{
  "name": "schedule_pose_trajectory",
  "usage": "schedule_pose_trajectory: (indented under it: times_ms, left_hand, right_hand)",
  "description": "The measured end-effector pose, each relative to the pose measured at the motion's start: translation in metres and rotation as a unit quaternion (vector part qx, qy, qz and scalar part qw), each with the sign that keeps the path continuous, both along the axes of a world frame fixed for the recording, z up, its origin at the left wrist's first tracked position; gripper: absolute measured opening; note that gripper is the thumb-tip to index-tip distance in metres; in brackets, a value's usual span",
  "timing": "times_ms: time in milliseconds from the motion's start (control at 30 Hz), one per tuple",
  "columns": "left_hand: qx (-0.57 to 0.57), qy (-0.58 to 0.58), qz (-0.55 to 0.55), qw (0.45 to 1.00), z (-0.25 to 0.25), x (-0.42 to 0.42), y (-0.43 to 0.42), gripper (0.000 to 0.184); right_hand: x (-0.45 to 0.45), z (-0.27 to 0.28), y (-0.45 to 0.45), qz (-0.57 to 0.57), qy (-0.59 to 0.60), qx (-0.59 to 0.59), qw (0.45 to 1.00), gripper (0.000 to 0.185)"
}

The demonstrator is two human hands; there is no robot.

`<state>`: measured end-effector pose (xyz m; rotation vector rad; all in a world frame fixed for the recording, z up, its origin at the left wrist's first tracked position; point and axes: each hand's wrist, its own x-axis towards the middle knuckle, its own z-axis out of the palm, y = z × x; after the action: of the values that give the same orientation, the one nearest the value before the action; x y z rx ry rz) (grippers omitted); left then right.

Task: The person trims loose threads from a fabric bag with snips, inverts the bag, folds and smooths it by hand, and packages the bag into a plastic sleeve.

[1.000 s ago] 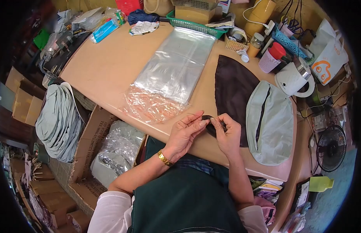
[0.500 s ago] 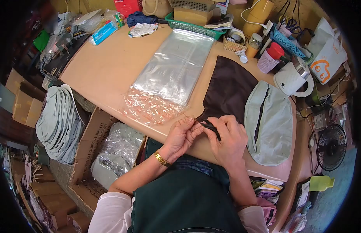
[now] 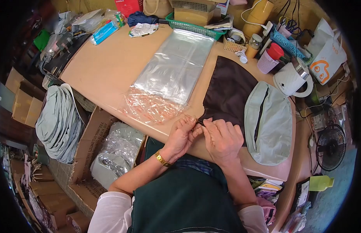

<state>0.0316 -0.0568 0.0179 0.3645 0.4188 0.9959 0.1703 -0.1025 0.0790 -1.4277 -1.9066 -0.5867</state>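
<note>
Both of my hands are close together over the near edge of the table. A dark brown cloth lies flat there, its near corner reaching my fingers. My left hand, with a gold watch at the wrist, is closed, thumb and fingers pinching at that corner. Directly beside it, my right hand is closed too, its fingertips almost touching the left ones. A small dark strip shows between the fingertips; the rest is hidden by my right hand. Right of the brown cloth rests a grey-green cloth piece with a dark slit.
Clear plastic bags lie stacked on the table. Below left stand an open carton with plastic-wrapped goods and a pile of grey-green cloth. A white kettle and a fan are at the right.
My right hand has turned and closed further, hiding the black item that showed between its fingers. It has shifted slightly left; my left hand has barely moved.
</note>
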Motion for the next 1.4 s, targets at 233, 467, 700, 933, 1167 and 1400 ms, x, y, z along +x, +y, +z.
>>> schedule_pose_trajectory:
  times_ms: [233,467,700,933,1167,1400]
  left_hand:
    - [0.010,-0.007,-0.013,1.000,-0.009,-0.007,-0.004,0.008]
    - [0.025,-0.011,-0.037,0.999,-0.015,-0.009,-0.002,0.008]
    - [0.028,0.006,-0.014,0.999,-0.001,-0.008,-0.008,0.009]
    - [0.036,0.024,-0.022,0.999,0.002,-0.008,-0.008,0.015]
    - [0.029,0.011,-0.025,0.999,0.001,-0.009,-0.012,0.013]
    - [0.004,0.047,0.002,0.999,0.007,-0.005,-0.014,0.014]
  right_hand:
    - [0.002,-0.009,-0.003,0.023,0.069,-0.047,0.996,0.018]
    - [-0.002,-0.007,-0.008,-0.003,0.036,-0.037,0.999,0.018]
    - [-0.001,-0.011,-0.009,0.012,0.058,-0.050,0.997,0.016]
    - [-0.001,-0.008,-0.012,-0.004,0.025,-0.009,1.000,0.016]
    - [0.003,-0.015,-0.006,0.030,0.170,-0.056,0.983,0.018]
    - [0.009,-0.015,-0.011,0.018,0.122,-0.056,0.991,0.022]
